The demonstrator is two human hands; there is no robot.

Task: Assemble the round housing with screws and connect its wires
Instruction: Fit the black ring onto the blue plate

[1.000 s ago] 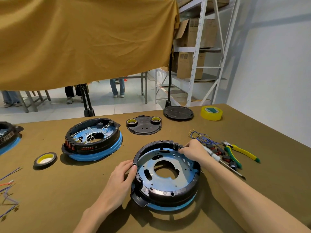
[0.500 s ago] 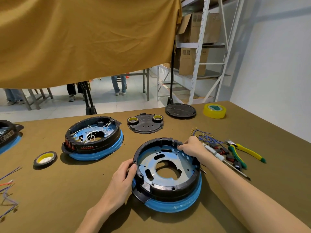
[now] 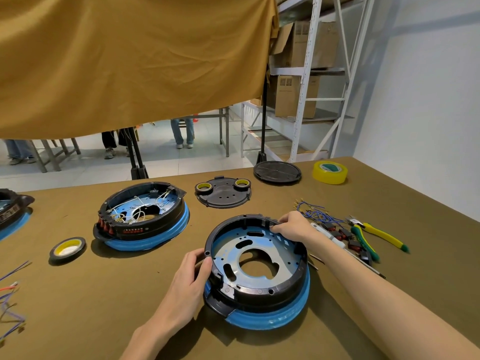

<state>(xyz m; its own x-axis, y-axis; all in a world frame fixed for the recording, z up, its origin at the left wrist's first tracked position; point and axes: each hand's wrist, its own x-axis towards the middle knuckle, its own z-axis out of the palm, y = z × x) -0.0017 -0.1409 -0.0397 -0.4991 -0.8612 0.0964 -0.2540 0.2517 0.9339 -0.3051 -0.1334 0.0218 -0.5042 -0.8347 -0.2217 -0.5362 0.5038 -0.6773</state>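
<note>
So the housing point(image 3: 257, 266) sits near the front edge of the table point(image 3: 78, 307), no wires in it yet. My left hand point(image 3: 187, 279) has its fingers curled on the housing's left rim, and my right hand point(image 3: 291, 227) has its fingertips curled over the far rim. The housing looks tilted on its blue base, so if I press unevenly it could rock or slide. The wires point(image 3: 315, 213) and pliers point(image 3: 374, 235) are just right of it, easy to snag with my forearm.
</note>
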